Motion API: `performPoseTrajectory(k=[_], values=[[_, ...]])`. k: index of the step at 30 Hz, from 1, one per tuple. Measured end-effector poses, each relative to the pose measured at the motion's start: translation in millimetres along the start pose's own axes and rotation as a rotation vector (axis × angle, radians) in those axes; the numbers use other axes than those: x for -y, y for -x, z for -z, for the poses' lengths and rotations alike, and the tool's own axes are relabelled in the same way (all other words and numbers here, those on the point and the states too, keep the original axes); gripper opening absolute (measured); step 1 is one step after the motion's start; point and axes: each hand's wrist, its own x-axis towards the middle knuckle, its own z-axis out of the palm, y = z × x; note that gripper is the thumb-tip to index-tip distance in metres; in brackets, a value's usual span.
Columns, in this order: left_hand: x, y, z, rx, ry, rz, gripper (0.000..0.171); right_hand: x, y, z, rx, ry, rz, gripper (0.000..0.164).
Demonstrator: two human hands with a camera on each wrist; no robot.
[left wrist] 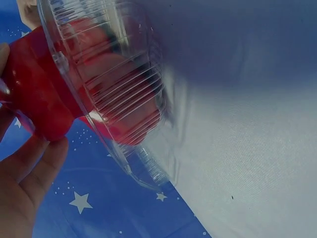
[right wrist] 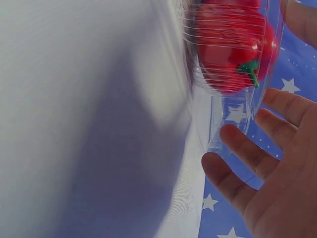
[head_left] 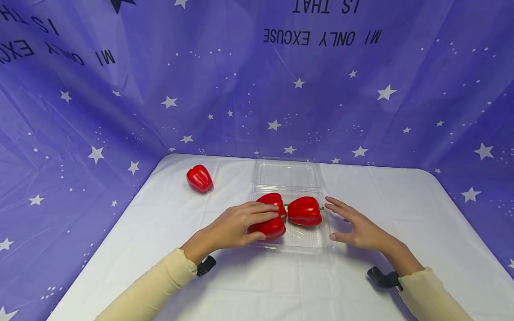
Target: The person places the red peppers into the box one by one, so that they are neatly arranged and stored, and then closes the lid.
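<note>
A clear plastic clamshell container (head_left: 299,246) lies on the white table with its lid (head_left: 287,174) folded back. My left hand (head_left: 236,225) grips a red bell pepper (head_left: 270,230) at the container's left side. In the left wrist view, thumb and fingers go around that pepper (left wrist: 42,91), which sticks out above the rim. Behind it is a second bell pepper (head_left: 270,199), partly covered by my fingers. A third bell pepper (head_left: 305,212) lies in the right half, green stem pointing right. My right hand (head_left: 359,229) holds nothing, fingers spread beside the container's right wall.
Another red bell pepper (head_left: 199,179) lies on the table at the back left. A purple-blue cloth with white stars (head_left: 274,125) hangs behind and around the white-covered table (head_left: 385,196). Each wrist wears a black camera mount (head_left: 383,278).
</note>
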Motion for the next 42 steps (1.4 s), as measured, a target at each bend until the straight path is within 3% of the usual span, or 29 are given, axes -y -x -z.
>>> performPoseTrajectory(k=[10,27,42], values=[[-1.5,-0.7,-2.3,0.067,0.031,0.032,0.054,-1.2,0.0,0.0,0.001,-0.012,0.0,0.078],[0.0,0.3,-3.1,0.139,0.071,0.017,0.057,-0.1,-0.3,0.0,-0.004,0.001,0.0,0.078],[0.4,1.6,-10.3,0.149,0.031,-0.001,0.058,-3.7,-0.7,-1.2,0.007,-0.021,-0.004,0.078]])
